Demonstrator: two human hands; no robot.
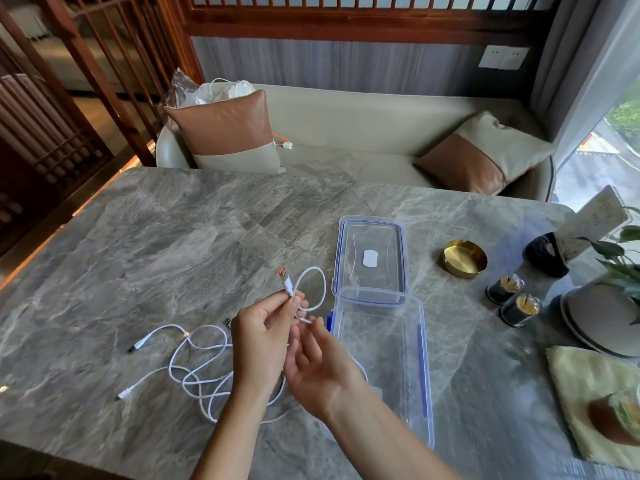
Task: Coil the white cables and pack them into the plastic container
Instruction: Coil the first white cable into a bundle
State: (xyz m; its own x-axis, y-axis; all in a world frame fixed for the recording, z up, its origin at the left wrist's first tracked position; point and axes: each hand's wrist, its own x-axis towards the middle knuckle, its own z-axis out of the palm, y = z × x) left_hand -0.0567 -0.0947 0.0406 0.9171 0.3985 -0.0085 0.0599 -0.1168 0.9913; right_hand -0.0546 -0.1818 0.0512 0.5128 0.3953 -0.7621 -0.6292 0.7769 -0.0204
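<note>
Forearms come in from the near edge of the marble table (173,254) and meet over its middle. The left hand (263,336) has thumb and fingers pinched together on a white cable (320,282) just below its plug (284,276), which sticks up with an orange tongue showing. From that pinch the cable swings out in one small loop and comes back down past the right hand (320,368). That hand is turned palm up, its fingers loosely spread and slightly bent; its fingertips (313,322) are right at the cable, though blur keeps me from telling whether they touch it.

Left of the hands and partly under them, the loose cables (194,372) lie in a tangle on the table, with two connector ends trailing out to the left. Just right of the hands sits the clear plastic container (424,368) with blue clips, its top open. Its lid (403,258) lies flat beyond it, meeting the container's far edge.

Further right are a brass ashtray (464,258), two dark toothpick jars (505,289) and a pale green cloth (588,382). Behind the table stands a beige sofa (346,133) with two brown and cream cushions (225,133), a plastic bag (194,91) tucked behind the left one
</note>
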